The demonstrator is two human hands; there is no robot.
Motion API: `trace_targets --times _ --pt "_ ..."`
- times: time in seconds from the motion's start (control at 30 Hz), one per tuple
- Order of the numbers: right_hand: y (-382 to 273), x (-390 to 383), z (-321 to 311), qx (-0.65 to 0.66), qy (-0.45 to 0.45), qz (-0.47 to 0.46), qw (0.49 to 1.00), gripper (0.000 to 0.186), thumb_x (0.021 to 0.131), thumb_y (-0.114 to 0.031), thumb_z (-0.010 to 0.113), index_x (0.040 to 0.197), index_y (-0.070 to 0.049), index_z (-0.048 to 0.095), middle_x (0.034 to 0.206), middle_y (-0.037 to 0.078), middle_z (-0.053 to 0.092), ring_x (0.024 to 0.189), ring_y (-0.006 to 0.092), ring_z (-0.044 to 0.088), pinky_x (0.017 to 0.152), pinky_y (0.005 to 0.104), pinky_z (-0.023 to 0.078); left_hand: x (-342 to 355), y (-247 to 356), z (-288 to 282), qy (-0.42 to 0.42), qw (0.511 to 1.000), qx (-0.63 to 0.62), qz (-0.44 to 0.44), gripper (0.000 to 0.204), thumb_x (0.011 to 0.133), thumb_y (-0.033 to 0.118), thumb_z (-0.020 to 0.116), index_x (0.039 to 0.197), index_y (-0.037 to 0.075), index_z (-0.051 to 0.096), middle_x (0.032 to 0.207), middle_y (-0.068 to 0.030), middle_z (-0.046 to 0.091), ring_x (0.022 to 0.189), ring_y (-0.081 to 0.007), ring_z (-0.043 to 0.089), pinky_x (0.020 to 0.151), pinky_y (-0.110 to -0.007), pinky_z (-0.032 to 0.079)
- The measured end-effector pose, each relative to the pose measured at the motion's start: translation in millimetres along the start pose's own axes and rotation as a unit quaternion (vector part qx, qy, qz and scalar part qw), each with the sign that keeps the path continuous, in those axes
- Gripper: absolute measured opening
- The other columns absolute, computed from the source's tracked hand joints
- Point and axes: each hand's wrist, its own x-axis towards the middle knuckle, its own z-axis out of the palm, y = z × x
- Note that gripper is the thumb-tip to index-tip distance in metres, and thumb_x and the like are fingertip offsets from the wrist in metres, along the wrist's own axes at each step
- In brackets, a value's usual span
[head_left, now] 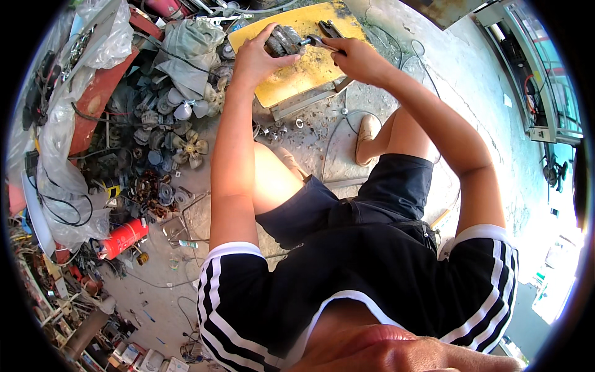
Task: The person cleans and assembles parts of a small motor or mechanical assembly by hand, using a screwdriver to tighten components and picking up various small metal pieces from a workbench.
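My left hand [257,57] is wrapped round a dark, worn metal block that looks like a small motor [284,41], thumb and fingers on either side of it. The block rests on or just over a yellow board [282,84]; I cannot tell which. My right hand [361,60] is closed on a slim metal hand tool [317,41], whose exact kind is too small to make out. The tool's tip meets the short, shiny end piece on the block's right side. Behind the right hand a dark hand tool [330,28] lies on the board.
Left of the board is a heap of motor parts with a fan blade wheel [189,149] and a grey cloth bag [191,53]. A red cylinder [124,238] lies lower left. Cables [328,146] and small metal bits [299,123] lie on the floor below the board.
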Motion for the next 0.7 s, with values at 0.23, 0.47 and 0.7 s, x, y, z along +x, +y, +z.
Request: trace_targets --times 0.23,0.47,0.7 --pt "-28.8 21.1 -35.7 -0.098 -0.112 0.006 0.989 0.045 0.079 -0.007 0.047 0.120 -0.006 0.065 0.104 0.022 0.068 0.100 0.0365 0.065 0.088 0.0424 0.050 0.2 -1.6 1.2 -0.003 0.999 0.036 -0.005 0.099 0.058 0.056 0.085 0.143 0.023 0.048 0.118 -0.0240 0.063 0.113 -0.0391 0.060 0.095 -0.043 0.049" --pt "-24.6 29.9 -40.6 -0.079 -0.168 0.019 0.982 0.032 0.092 -0.013 0.049 0.117 -0.002 0.064 0.090 0.014 0.068 0.083 0.0237 0.065 0.079 0.0358 0.049 -0.7 1.7 1.2 -0.012 1.000 0.010 -0.012 0.096 0.059 0.054 0.085 0.141 0.022 0.048 0.122 -0.0199 0.064 0.127 -0.0490 0.046 0.105 -0.049 0.041" --pt "-39.0 43.7 -45.9 -0.106 -0.231 0.036 0.967 0.026 0.087 -0.013 0.046 0.083 0.004 0.065 0.077 0.017 0.065 0.061 0.0258 0.062 0.058 0.0408 0.048 1.8 -2.2 6.3 -0.013 1.000 0.009 -0.007 0.097 0.059 0.053 0.085 0.142 0.021 0.047 0.121 -0.0198 0.065 0.126 -0.0489 0.047 0.106 -0.049 0.041"
